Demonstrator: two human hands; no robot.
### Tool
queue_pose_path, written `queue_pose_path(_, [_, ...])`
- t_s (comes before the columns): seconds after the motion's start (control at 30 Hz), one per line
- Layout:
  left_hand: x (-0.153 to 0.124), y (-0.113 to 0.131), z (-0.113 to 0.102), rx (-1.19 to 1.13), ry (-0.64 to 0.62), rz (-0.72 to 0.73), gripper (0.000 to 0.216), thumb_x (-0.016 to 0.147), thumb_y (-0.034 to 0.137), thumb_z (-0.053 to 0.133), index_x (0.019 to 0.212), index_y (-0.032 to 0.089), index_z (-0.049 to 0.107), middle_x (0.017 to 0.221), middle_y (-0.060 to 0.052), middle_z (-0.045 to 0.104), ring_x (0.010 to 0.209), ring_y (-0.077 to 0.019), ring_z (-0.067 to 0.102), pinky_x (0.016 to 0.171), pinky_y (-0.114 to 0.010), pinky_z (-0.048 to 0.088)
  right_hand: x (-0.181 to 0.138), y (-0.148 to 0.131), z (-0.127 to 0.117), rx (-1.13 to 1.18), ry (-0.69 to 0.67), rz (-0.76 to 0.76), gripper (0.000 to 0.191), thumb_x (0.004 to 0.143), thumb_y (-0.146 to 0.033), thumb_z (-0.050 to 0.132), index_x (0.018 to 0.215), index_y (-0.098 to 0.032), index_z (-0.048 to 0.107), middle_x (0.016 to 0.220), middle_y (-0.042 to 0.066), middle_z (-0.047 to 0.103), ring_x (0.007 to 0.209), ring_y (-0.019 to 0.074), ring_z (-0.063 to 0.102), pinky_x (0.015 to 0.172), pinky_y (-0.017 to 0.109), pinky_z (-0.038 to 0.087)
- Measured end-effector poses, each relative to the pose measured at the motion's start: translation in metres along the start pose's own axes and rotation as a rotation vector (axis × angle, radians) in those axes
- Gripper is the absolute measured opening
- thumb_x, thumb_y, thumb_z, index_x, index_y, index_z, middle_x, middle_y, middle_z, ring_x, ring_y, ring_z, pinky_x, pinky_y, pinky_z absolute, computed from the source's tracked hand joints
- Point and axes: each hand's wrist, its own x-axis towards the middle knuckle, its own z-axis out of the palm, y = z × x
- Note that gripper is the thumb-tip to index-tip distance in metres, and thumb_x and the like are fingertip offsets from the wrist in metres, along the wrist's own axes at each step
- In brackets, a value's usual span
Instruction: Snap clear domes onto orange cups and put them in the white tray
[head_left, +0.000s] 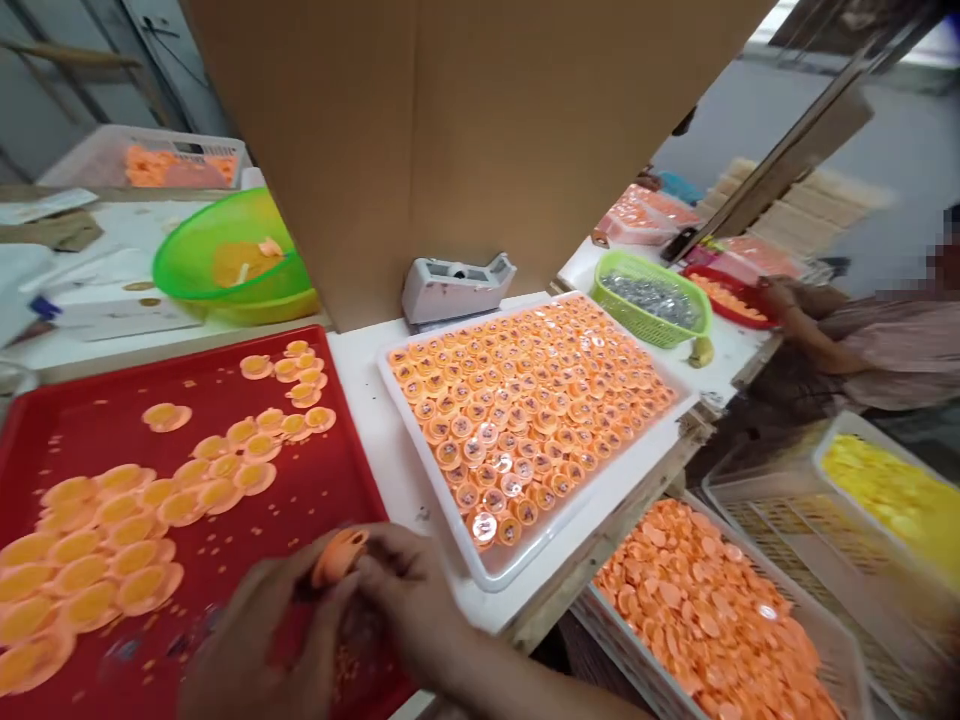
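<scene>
A small orange plastic piece [339, 558], rounded with a hole near one end, is pinched between my two hands over the right front of the red tray [247, 390]. My left hand [262, 640] is closed on its left side, and my right hand [416, 590] grips it from the right with thumb and fingers. Fingers hide part of it. Left of my hands, rows of orange round pieces with side tabs [120, 540] lie on the tray. Near my left hand are blurred clear bits [176, 645] and orange crumbs.
A white tray [480, 580] full of orange discs with printed centres stands to the right. Behind it are a tape dispenser [457, 285] and cardboard [450, 130]. A green basin [217, 250] is at left. A bin of orange parts [705, 600] sits lower right; a person [862, 340] works beyond.
</scene>
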Motion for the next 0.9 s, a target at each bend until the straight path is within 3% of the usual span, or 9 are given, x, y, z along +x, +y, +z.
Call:
queue_pose_path(0.1, [-0.001,0.019,-0.004,0.11,0.004,0.17,0.027,0.086,0.039,0.056,0.108,0.026,0.064,0.096,-0.004,0.067,0.085,-0.0215,0.066,0.075,-0.031,0.055,-0.003,-0.014,-0.013,0.076,-0.074,0.059,0.028,0.079,-0.045,0.068,0.091,-0.02,0.07,0.07,0.001,0.064,0.055,0.0129,0.054,0.055,0.025,0.046])
queue_pose_path(0.2, [-0.011,0.019,-0.003,0.124,0.007,0.218,0.024,0.09,0.028,0.052,0.111,0.023,0.063,0.096,-0.005,0.065,0.085,-0.0176,0.064,0.074,-0.026,0.053,-0.013,-0.006,-0.024,-0.018,-0.131,0.143,0.027,0.085,-0.042,0.062,0.096,-0.019,0.069,0.062,-0.001,0.059,0.052,0.0124,0.053,0.052,0.024,0.045])
queue_pose_path(0.27, [-0.017,0.011,-0.001,0.156,-0.017,0.216,0.029,0.091,0.022,0.051,0.117,0.021,0.061,0.098,-0.006,0.063,0.087,-0.0178,0.062,0.076,-0.026,0.053,-0.021,0.005,-0.029,-0.193,-0.084,0.061,0.03,0.087,-0.035,0.059,0.112,-0.02,0.064,0.073,0.001,0.062,0.057,0.0137,0.057,0.057,0.026,0.048])
queue_pose_path(0.37, [-0.02,-0.008,0.006,0.213,-0.079,0.264,0.031,0.09,0.013,0.047,0.117,0.015,0.062,0.091,-0.009,0.063,0.082,-0.0195,0.06,0.072,-0.03,0.053,-0.029,0.012,-0.038,-0.528,0.085,-0.191,0.04,0.088,-0.023,0.053,0.128,-0.023,0.052,0.097,0.006,0.062,0.073,0.0159,0.059,0.069,0.031,0.051])
queue_pose_path(0.47, [-0.016,-0.023,0.013,0.217,-0.141,0.285,0.03,0.089,0.009,0.044,0.111,0.012,0.064,0.083,-0.009,0.061,0.077,-0.0197,0.057,0.067,-0.03,0.052,-0.03,0.009,-0.044,-0.712,0.068,-0.297,0.033,0.089,-0.016,0.049,0.12,-0.023,0.056,0.1,0.006,0.061,0.081,0.017,0.059,0.076,0.031,0.05])
queue_pose_path(0.57, [-0.012,-0.029,0.015,0.191,-0.104,0.265,0.029,0.088,0.01,0.047,0.113,0.012,0.063,0.089,-0.01,0.06,0.084,-0.0208,0.056,0.074,-0.033,0.052,-0.027,0.003,-0.046,-0.751,0.002,-0.329,0.03,0.089,-0.012,0.047,0.113,-0.025,0.059,0.1,0.004,0.062,0.086,0.0172,0.06,0.077,0.03,0.05])
queue_pose_path(0.67, [-0.011,-0.032,0.014,0.188,-0.109,0.247,0.029,0.088,0.011,0.045,0.107,0.012,0.067,0.081,-0.01,0.059,0.077,-0.0212,0.056,0.069,-0.034,0.051,-0.024,0.002,-0.046,-0.774,0.023,-0.313,0.03,0.087,-0.011,0.048,0.112,-0.024,0.06,0.099,0.004,0.064,0.085,0.0177,0.06,0.076,0.03,0.05])
queue_pose_path(0.77, [-0.012,-0.031,0.008,0.071,-0.17,0.112,0.028,0.087,0.016,0.049,0.108,0.013,0.068,0.083,-0.009,0.062,0.077,-0.0214,0.058,0.07,-0.035,0.052,-0.022,0.004,-0.045,-0.783,0.009,-0.286,0.027,0.087,-0.013,0.05,0.11,-0.023,0.062,0.099,0.005,0.065,0.088,0.0193,0.061,0.079,0.032,0.05])
queue_pose_path(0.9, [-0.013,-0.018,-0.007,-0.39,-0.22,-0.364,0.033,0.08,0.028,0.066,0.112,0.019,0.065,0.1,-0.008,0.069,0.091,-0.0217,0.065,0.08,-0.033,0.054,-0.02,0.004,-0.041,-0.562,-0.024,-0.094,0.027,0.086,-0.025,0.058,0.113,-0.023,0.062,0.102,0.006,0.067,0.084,0.0196,0.064,0.074,0.033,0.053])
